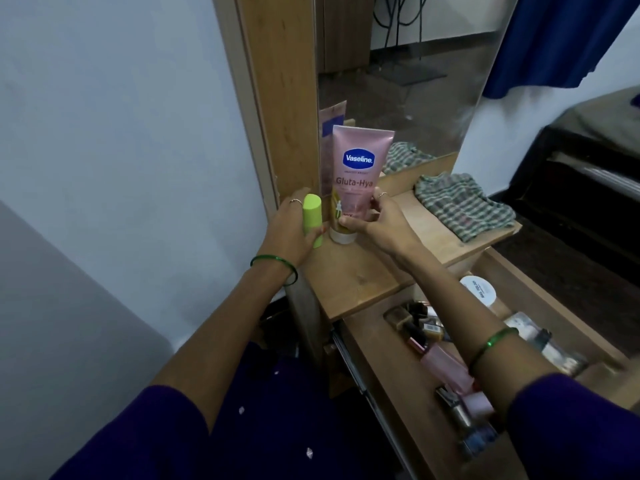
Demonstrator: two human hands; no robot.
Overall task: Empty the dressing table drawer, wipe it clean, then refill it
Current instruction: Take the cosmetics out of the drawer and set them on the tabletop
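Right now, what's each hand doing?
Left hand: grips the green stick.
Right hand: grips the pink tube, standing cap-down on the top.

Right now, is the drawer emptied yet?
No. The open drawer still holds small bottles and a white-lidded jar.
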